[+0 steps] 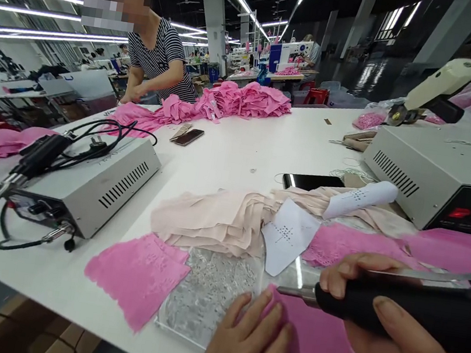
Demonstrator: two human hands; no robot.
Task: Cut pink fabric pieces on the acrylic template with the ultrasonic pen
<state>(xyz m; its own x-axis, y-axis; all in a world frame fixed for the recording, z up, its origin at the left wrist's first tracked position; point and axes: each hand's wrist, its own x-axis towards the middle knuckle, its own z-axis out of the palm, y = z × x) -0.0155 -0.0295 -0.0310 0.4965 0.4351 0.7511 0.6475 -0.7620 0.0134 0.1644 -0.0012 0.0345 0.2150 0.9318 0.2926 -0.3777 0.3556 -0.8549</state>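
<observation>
My right hand (405, 343) is wrapped round a black handheld tool (401, 310) with a thin metal tip. The tip points left and meets the edge of a pink fabric piece (320, 348). My left hand (248, 343) lies with fingers spread on the left edge of that piece, just below the tip. Under the fabric is a clear, scratched plate (209, 290). Another pink piece (136, 274) lies at the plate's left. Beige fabric layers (211, 217) and a white pattern with small holes (287, 237) are behind the plate.
A grey box with cables (84, 183) stands at the left, and a larger one (449, 167) at the right. Phones (312, 182) and a long pink fabric pile (229, 102) lie farther back. Across the table (239, 153) a person in a striped top (164, 60) bends over the pile.
</observation>
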